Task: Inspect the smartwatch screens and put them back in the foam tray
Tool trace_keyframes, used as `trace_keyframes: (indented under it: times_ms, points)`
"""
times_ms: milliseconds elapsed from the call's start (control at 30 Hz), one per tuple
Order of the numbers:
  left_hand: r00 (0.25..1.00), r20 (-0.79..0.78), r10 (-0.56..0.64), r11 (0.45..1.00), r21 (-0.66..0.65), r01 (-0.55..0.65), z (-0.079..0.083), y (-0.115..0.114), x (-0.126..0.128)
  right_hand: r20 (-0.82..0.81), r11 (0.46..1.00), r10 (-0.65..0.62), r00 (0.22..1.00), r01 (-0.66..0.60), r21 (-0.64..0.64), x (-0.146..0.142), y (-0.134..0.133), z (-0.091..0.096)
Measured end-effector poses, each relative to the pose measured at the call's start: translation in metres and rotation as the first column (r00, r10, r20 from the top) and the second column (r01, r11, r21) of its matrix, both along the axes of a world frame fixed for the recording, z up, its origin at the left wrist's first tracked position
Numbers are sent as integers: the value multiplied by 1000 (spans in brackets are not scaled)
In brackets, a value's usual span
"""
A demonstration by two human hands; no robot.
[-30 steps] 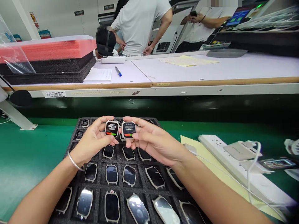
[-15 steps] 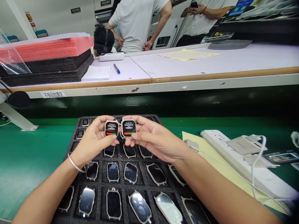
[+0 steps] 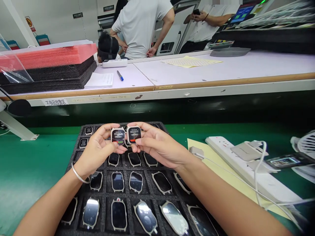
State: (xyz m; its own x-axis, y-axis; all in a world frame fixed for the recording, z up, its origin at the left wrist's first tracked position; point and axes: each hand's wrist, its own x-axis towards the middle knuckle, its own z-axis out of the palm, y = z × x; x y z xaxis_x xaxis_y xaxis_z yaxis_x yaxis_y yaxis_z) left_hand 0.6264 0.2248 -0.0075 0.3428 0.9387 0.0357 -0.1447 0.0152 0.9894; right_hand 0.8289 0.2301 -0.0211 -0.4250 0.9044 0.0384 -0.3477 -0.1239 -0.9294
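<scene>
Green desk point(image 3: 44, 164) at the base, pale shelf point(image 3: 236, 72) across the back, and it's all on the hands! Left hand point(image 3: 99, 144) holds one watch point(image 3: 118, 132) between thumb and fingers; right hand point(image 3: 155, 144) has a second watch point(image 3: 134, 131) in a like pinch, just beside it. Gripped by the edges, presumably to leave the lit screens readable, though both thumbs reach the lower ends, near the coloured bars. Right below, a black tray point(image 3: 102, 213): more watches, one to a pocket, likely to keep the glass from knocking. Over to the right, a power strip point(image 3: 219, 147), plugs within reach; up on the shelf, foam point(image 3: 49, 57) stacked at the left.
</scene>
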Motion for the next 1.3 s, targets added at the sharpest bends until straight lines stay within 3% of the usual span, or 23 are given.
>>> trace_keyframes:
  times_ms: [1300]
  points:
    - [1000, 9, 25, 997, -72, -24, -1, -1, 0, -21, 1000, -20, 1000, 20, 22, -3, 1, -5]
